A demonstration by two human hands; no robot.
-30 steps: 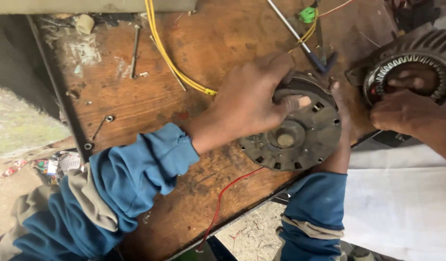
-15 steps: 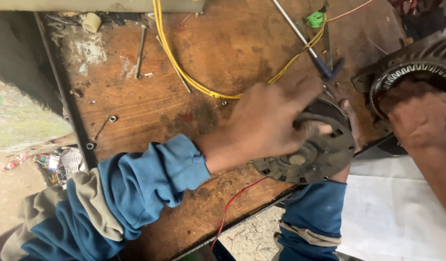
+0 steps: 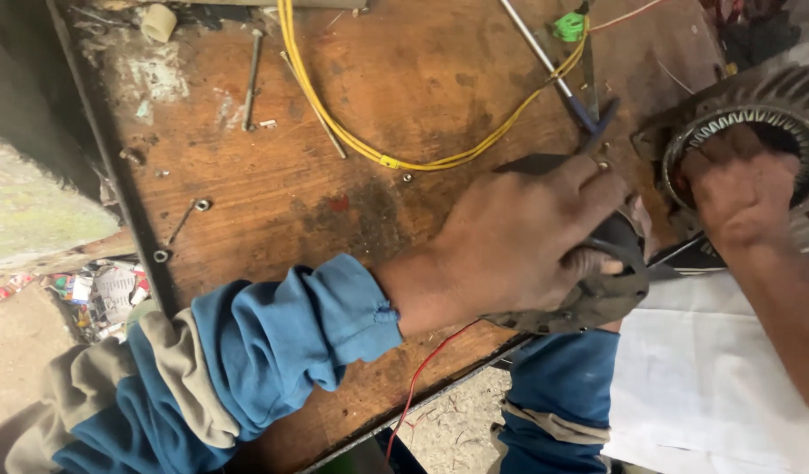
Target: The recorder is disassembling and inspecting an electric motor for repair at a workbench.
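My left hand (image 3: 519, 246), in a blue sleeve, is spread over a dark round metal motor end cover (image 3: 602, 298) and grips it at the near right corner of the wooden workbench (image 3: 334, 175). The cover is tilted, so only its lower rim shows below my fingers. My right forearm (image 3: 558, 395), also in blue, comes up from under the cover. My right hand (image 3: 640, 224) is almost wholly hidden behind it, and only a bit of finger shows at its far edge.
Another person's hand (image 3: 738, 193) rests in the opening of a ribbed motor stator (image 3: 777, 105) at the right. A yellow cable (image 3: 334, 114), a blue-handled screwdriver (image 3: 554, 75), a bolt (image 3: 251, 75), a red wire (image 3: 422, 377) and small screws lie on the bench.
The end cover has tipped from lying nearly flat to tilted, and my left hand now covers most of it. The other person's hand has moved onto the stator's opening.
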